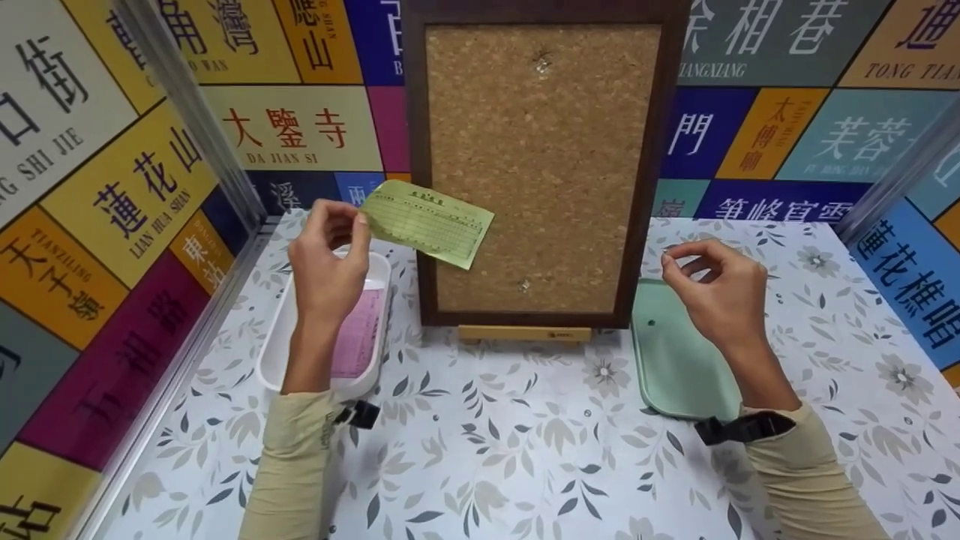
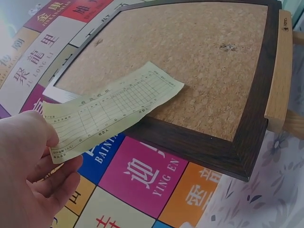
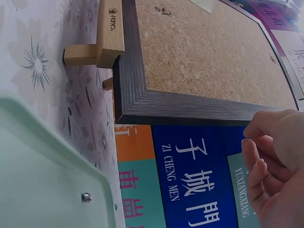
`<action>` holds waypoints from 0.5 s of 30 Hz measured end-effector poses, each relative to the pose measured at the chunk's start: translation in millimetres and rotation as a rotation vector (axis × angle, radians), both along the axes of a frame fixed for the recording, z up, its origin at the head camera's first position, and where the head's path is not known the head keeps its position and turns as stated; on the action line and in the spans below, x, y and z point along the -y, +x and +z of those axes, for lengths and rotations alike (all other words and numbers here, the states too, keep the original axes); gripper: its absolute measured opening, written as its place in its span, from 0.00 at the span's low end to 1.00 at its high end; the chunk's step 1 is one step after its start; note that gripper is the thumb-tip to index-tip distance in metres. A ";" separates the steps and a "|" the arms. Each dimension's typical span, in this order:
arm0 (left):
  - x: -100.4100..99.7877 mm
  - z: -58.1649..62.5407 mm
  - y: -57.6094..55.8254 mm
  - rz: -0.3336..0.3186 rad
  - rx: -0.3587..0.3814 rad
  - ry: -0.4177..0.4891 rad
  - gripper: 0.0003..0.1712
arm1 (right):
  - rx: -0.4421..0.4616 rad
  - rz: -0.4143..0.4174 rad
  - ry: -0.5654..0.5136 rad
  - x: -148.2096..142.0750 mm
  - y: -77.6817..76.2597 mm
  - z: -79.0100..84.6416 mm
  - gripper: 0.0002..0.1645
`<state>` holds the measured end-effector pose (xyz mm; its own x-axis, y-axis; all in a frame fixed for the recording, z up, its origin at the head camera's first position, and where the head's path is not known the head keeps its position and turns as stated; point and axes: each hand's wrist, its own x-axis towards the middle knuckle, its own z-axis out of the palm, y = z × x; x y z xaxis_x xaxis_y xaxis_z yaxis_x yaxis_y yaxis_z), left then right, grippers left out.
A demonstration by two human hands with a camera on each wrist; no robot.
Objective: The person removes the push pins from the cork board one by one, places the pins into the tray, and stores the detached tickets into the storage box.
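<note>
My left hand (image 1: 328, 259) pinches the left end of a yellow-green printed receipt (image 1: 431, 225) between thumb and fingers. The receipt's free end overlaps the lower left of a dark-framed corkboard (image 1: 540, 165) in the head view. To the board's right, my right hand (image 1: 716, 289) is raised over a pale green tray (image 1: 679, 375), its thumb and index fingertips together and the other fingers curled. I cannot tell whether something small sits between those tips. A small shiny metal piece (image 3: 86, 197) lies in the green tray. Two small glinting spots mark the cork, near its top and bottom.
The corkboard leans upright on a wooden stand (image 1: 525, 334). Under my left forearm is a white tray (image 1: 271, 360) with a pink slip (image 1: 360, 330) in it. Panels of coloured signs (image 1: 300, 127) wall the flower-patterned table (image 1: 510, 450) at the back and sides.
</note>
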<state>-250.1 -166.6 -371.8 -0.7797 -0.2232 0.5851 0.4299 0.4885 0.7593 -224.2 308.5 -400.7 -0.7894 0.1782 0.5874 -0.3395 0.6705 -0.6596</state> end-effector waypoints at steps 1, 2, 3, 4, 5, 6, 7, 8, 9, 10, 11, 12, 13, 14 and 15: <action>0.5 0.1 0.1 0.002 0.004 -0.003 0.09 | 0.003 -0.001 0.001 -0.4 0.1 -0.6 0.06; 1.1 0.1 0.3 0.005 0.007 -0.004 0.09 | 0.007 -0.002 0.004 -0.8 0.1 -1.1 0.06; 1.9 0.2 0.4 0.010 0.011 -0.005 0.10 | 0.009 -0.004 0.006 -1.2 0.0 -1.5 0.06; 2.8 0.3 0.6 0.015 0.013 -0.005 0.10 | 0.011 -0.005 0.008 -1.6 -0.2 -1.8 0.07; 3.8 0.4 0.7 0.019 0.013 -0.004 0.10 | 0.014 -0.006 0.009 -2.0 -0.3 -2.1 0.07; 4.8 0.4 0.8 0.024 0.012 -0.002 0.10 | 0.017 -0.009 0.010 -2.3 -0.5 -2.4 0.07; 5.8 0.4 0.9 0.029 0.012 -0.002 0.09 | 0.020 -0.010 0.010 -2.5 -0.6 -2.6 0.08; 6.8 0.4 1.1 0.031 0.011 0.002 0.09 | 0.022 -0.013 0.012 -2.8 -0.8 -2.9 0.08; 7.8 0.3 1.1 0.033 0.007 0.003 0.09 | 0.021 -0.012 0.012 -3.1 -1.0 -3.2 0.08; 8.6 0.3 1.2 0.034 0.004 0.003 0.09 | 0.020 -0.009 0.012 -3.4 -1.4 -3.5 0.08; 9.4 0.2 1.3 0.035 0.000 0.003 0.09 | 0.018 -0.007 0.013 -3.6 -1.6 -3.8 0.08; 10.1 0.0 1.2 0.035 -0.005 0.003 0.09 | 0.016 -0.004 0.014 -3.8 -1.9 -4.3 0.08; 10.8 -0.1 1.0 0.031 -0.013 0.007 0.09 | 0.013 0.000 0.015 -4.1 -2.2 -4.8 0.08; 11.4 -0.3 0.8 0.027 -0.021 0.009 0.09 | 0.010 0.004 0.016 -4.4 -2.5 -5.2 0.08; 11.9 -0.4 0.4 0.026 -0.028 0.009 0.09 | 0.009 0.008 0.017 -4.6 -2.8 -5.7 0.08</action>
